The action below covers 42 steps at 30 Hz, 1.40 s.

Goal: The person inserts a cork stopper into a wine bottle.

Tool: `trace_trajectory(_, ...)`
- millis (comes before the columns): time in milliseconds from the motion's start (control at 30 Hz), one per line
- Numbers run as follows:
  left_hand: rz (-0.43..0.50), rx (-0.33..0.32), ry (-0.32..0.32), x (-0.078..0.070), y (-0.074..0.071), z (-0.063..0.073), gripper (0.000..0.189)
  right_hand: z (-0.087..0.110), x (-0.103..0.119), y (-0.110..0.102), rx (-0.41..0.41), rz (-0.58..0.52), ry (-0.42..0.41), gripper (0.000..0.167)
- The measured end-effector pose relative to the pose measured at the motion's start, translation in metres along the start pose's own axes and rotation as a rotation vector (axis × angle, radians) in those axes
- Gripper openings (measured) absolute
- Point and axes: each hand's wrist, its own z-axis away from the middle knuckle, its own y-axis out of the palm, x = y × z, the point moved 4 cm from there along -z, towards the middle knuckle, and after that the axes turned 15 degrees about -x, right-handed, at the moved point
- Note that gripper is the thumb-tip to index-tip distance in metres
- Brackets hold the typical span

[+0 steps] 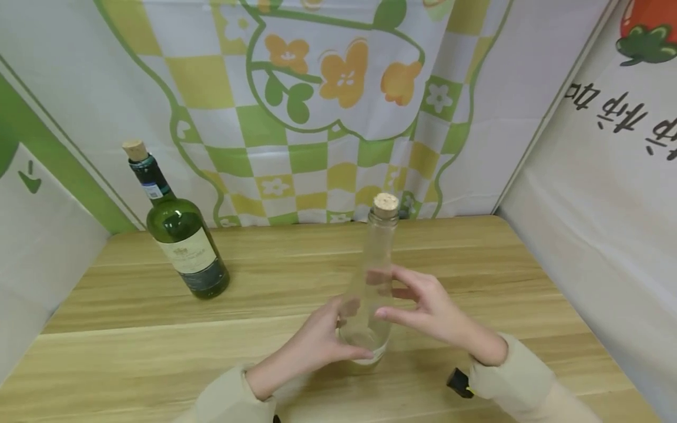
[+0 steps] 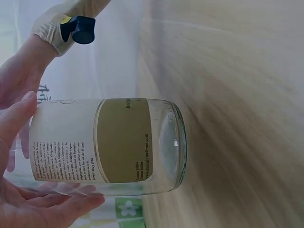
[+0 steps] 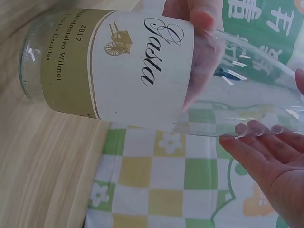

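Note:
A clear glass bottle (image 1: 365,323) stands upright between both hands, with a cork (image 1: 385,204) in its mouth. My left hand (image 1: 317,341) grips the lower body, its thumb along the front and its fingers behind the glass. Higher up, around the shoulder, my right hand (image 1: 423,305) holds the bottle from the right with curled fingers and thumb. In the right wrist view the front label (image 3: 137,71) is white and olive, with a cart drawing. The left wrist view shows the back label (image 2: 66,142) with small print. The bottle's base is close to the wooden table.
A green wine bottle (image 1: 185,247) with a pale label and its own cork (image 1: 135,150) stands at the back left of the wooden table (image 1: 264,352). Behind the table hangs a checked, flowered cloth (image 1: 328,153). White printed panels (image 1: 592,176) close off the sides.

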Motion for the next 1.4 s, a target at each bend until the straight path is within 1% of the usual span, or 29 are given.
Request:
trace_trajectory(133, -0.008, 0.004, -0.011, -0.008, 0.012, -0.012, 0.083, 0.003, -0.001, -0.017, -0.034, -0.009, -0.03, 0.05)
trace_trajectory(300, 0.012, 0.023, -0.025, -0.016, 0.03, -0.028, 0.085, 0.01, -0.004, -0.037, -0.044, -0.048, -0.02, 0.049)
trace_trajectory(433, 0.017, 0.041, 0.005, -0.024, 0.045, -0.041, 0.086, 0.016, -0.006, -0.054, -0.064, -0.077, 0.003, 0.049)
trace_trajectory(533, -0.001, 0.053, 0.02, -0.032, 0.054, -0.05, 0.085, 0.02, -0.009, -0.066, -0.093, -0.113, 0.008, 0.05)
trace_trajectory(633, -0.014, 0.069, 0.014, -0.037, 0.064, -0.058, 0.085, 0.023, -0.011, -0.077, -0.108, -0.12, -0.001, 0.049)
trace_trajectory(733, -0.003, 0.073, 0.006, -0.04, 0.073, -0.067, 0.086, 0.025, -0.013, -0.088, -0.117, -0.133, -0.013, 0.048)
trace_trajectory(767, 0.004, 0.074, 0.003, -0.04, 0.076, -0.07, 0.087, 0.025, -0.014, -0.091, -0.118, -0.12, -0.016, 0.048)
trace_trajectory(867, 0.012, 0.071, 0.018, -0.043, 0.085, -0.082, 0.084, 0.023, -0.015, -0.103, -0.141, -0.142, -0.014, 0.047)
trace_trajectory(1000, 0.028, 0.069, 0.053, -0.048, 0.092, -0.1, 0.08, 0.018, -0.016, -0.118, -0.178, -0.083, 0.016, 0.044)
trace_trajectory(1133, 0.082, 0.082, 0.036, -0.053, 0.098, -0.116, 0.083, 0.012, -0.019, -0.132, -0.22, -0.017, 0.057, 0.043)
trace_trajectory(1200, 0.101, 0.076, 0.023, -0.056, 0.101, -0.124, 0.085, 0.01, -0.02, -0.138, -0.243, 0.029, 0.084, 0.041)
trace_trajectory(1300, 0.11, 0.047, 0.009, -0.059, 0.106, -0.135, 0.086, 0.006, -0.024, -0.146, -0.279, 0.163, 0.1, 0.041)
trace_trajectory(1400, 0.108, 0.018, 0.027, -0.063, 0.112, -0.144, 0.083, 0.002, -0.028, -0.154, -0.296, 0.296, 0.116, 0.042)
